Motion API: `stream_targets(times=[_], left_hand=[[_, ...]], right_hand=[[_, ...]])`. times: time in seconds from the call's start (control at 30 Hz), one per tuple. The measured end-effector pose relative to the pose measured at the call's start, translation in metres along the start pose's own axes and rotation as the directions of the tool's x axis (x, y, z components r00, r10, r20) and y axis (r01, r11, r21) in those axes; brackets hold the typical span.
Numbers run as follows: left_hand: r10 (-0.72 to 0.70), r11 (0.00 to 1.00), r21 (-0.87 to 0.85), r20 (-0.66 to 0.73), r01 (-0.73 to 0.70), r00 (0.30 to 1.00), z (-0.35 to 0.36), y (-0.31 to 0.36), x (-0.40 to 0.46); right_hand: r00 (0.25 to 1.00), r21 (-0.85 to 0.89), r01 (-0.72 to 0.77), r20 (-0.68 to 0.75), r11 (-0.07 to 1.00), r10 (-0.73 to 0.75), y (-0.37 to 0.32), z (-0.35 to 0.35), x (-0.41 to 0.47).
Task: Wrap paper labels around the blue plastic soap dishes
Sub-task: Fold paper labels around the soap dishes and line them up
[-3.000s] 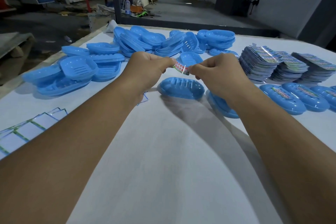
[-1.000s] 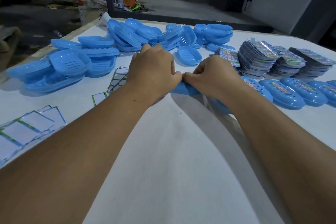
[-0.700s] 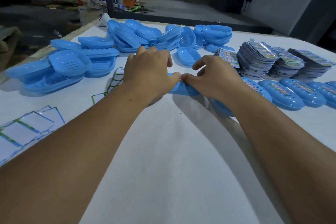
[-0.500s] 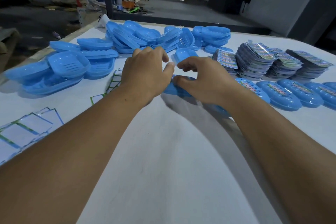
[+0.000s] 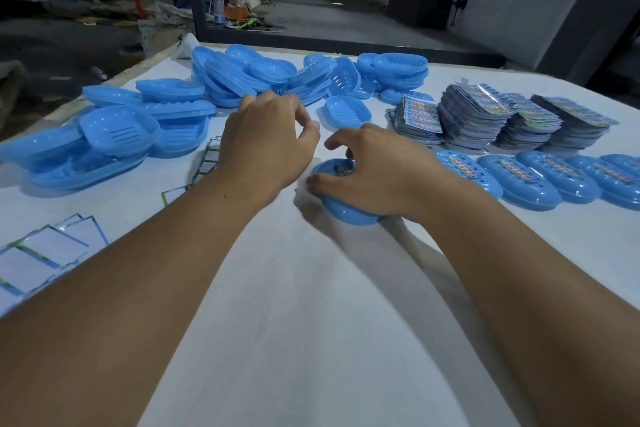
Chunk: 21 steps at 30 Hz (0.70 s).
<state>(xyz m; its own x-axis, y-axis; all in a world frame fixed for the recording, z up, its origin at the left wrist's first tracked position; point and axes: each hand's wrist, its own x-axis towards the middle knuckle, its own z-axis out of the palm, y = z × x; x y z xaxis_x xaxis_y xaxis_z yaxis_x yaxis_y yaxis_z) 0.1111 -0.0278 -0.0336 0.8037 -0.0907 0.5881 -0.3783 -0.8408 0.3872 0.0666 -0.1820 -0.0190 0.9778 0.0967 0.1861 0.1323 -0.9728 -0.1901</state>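
A blue soap dish lies upside down at the table's middle with a colourful paper label across its top. My right hand grips this dish, thumb on its left end and fingers curled over the top. My left hand hovers just left of it with fingers loosely curled, holding nothing. Several labelled dishes lie in a row to the right. Stacks of printed labels stand behind them.
Heaps of unlabelled blue dishes fill the table's back and left. One single dish lies open side up just beyond my hands. White backing sheets lie at the left edge, more under my left wrist.
Both hands pressed the label onto the dish together. My left hand has since lifted off and drawn left, while my right hand has closed over the dish and turned it slightly.
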Motion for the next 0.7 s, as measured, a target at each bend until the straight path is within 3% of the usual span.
stream_targets(times=[0.7], left_hand=[[0.027, 1.0, 0.004, 0.047, -0.027, 0.999, -0.001, -0.001, -0.001]], right_hand=[[0.994, 0.059, -0.111, 0.019, 0.992, 0.111, 0.029, -0.016, -0.003]])
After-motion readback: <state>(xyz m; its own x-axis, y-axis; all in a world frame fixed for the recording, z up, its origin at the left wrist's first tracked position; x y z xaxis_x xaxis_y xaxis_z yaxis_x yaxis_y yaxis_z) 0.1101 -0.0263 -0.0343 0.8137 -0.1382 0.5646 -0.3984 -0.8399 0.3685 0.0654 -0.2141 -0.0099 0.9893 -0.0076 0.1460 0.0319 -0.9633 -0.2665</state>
